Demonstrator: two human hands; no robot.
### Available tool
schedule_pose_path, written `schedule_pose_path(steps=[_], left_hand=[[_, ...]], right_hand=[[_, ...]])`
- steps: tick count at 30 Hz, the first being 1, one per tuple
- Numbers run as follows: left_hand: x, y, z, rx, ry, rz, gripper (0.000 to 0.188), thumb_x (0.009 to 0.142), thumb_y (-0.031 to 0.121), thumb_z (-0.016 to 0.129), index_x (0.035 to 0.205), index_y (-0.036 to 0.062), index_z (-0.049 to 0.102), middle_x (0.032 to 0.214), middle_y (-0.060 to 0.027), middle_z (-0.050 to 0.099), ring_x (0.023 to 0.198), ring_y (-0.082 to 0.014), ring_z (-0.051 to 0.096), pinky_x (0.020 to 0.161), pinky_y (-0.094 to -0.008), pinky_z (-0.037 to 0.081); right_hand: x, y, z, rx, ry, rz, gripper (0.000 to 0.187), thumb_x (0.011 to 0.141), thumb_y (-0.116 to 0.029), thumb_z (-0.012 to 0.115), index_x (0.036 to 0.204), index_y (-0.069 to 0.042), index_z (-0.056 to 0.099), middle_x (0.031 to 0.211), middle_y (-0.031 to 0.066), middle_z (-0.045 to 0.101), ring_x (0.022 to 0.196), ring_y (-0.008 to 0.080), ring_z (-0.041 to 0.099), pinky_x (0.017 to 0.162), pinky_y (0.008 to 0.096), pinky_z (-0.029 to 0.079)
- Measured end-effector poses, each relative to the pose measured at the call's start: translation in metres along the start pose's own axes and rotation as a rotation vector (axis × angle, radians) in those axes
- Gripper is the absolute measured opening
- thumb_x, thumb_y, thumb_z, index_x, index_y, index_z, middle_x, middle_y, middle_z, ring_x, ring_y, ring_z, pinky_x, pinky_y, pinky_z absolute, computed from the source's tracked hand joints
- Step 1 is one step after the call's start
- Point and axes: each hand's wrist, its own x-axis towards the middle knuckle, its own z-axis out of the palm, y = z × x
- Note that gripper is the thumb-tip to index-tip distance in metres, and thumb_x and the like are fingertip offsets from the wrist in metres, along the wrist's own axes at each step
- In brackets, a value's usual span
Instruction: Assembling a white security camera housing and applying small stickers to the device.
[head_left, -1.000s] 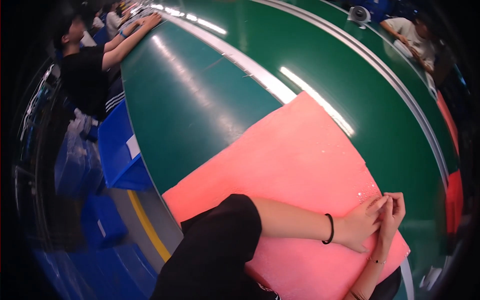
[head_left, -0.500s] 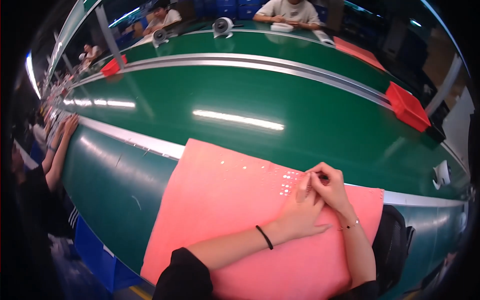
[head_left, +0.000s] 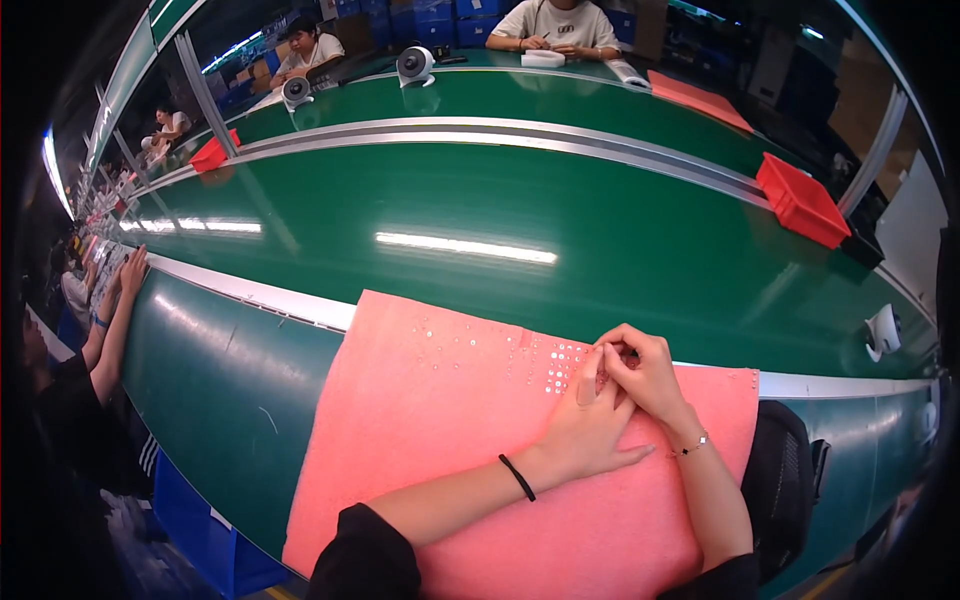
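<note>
A pink cloth (head_left: pixel 480 430) lies over the table edge in front of me. Small clear, shiny discs (head_left: pixel 559 366) sit on it in close rows, with a looser scatter of similar discs (head_left: pixel 440 345) to the left. My left hand (head_left: pixel 590 425) rests on the cloth beside the rows, fingers stretched toward the discs and thumb spread apart. My right hand (head_left: pixel 642 372) arches over the left fingertips, its thumb and forefinger pinched together. Whatever lies between those fingertips is hidden or too small to make out. The two hands touch at the fingers.
Beyond the cloth runs a green belt (head_left: pixel 460 200) with metal rails. A red bin (head_left: pixel 803 200) stands at the far right, a white device (head_left: pixel 882 333) below it. Co-workers sit across the belt and at the left. A black bag-like object (head_left: pixel 780 480) is beside my right forearm.
The view has shifted slightly, so the scene sits a little further left and my hands appear with it. Both hands keep nearly the same pose over the discs.
</note>
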Motion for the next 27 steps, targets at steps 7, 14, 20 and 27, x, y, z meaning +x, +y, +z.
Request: schedule_pose_path(steps=[7,14,20,27], left_hand=[[0.0007,0.0010,-0.0031,0.049,-0.006,0.008,0.082,0.078,0.060,0.053,0.123,-0.0086,0.046,0.130,-0.0289,0.038,0.128,-0.0511,0.008,0.109,-0.0551,0.014],[0.0012,0.0008,0.0013,0.007,0.023,0.005,0.084,0.078,0.061,0.052,0.122,-0.0094,0.045,0.129,-0.0301,0.037,0.126,-0.0499,0.009,0.109,-0.0527,0.016],[-0.0002,-0.0002,0.0037,-0.005,0.040,0.007,0.085,0.079,0.062,0.051,0.122,-0.0104,0.045,0.129,-0.0311,0.037,0.127,-0.0491,0.010,0.109,-0.0517,0.015],[0.0006,-0.0003,0.0020,0.022,0.029,0.012,0.083,0.078,0.062,0.051,0.122,-0.0091,0.047,0.127,-0.0309,0.039,0.126,-0.0503,0.012,0.108,-0.0532,0.017]], right_hand=[[0.0006,0.0004,-0.0009,-0.018,-0.012,-0.010,0.008,0.083,0.001,0.052,0.084,0.002,0.061,0.071,0.0067,0.063,0.062,0.0099,0.057,0.056,0.0227,0.045],[-0.0001,0.0016,-0.0024,-0.004,-0.024,-0.011,0.009,0.083,0.000,0.051,0.084,0.003,0.059,0.072,0.0079,0.062,0.064,0.0105,0.058,0.056,0.0230,0.045],[0.0002,0.0026,-0.0026,-0.013,-0.039,-0.006,0.009,0.083,0.000,0.051,0.083,0.003,0.059,0.072,0.0077,0.062,0.064,0.0112,0.058,0.058,0.0229,0.046],[0.0008,0.0049,-0.0010,-0.010,-0.017,-0.057,0.007,0.084,-0.001,0.053,0.083,0.003,0.058,0.069,0.0080,0.063,0.061,0.0120,0.063,0.055,0.0238,0.048]])
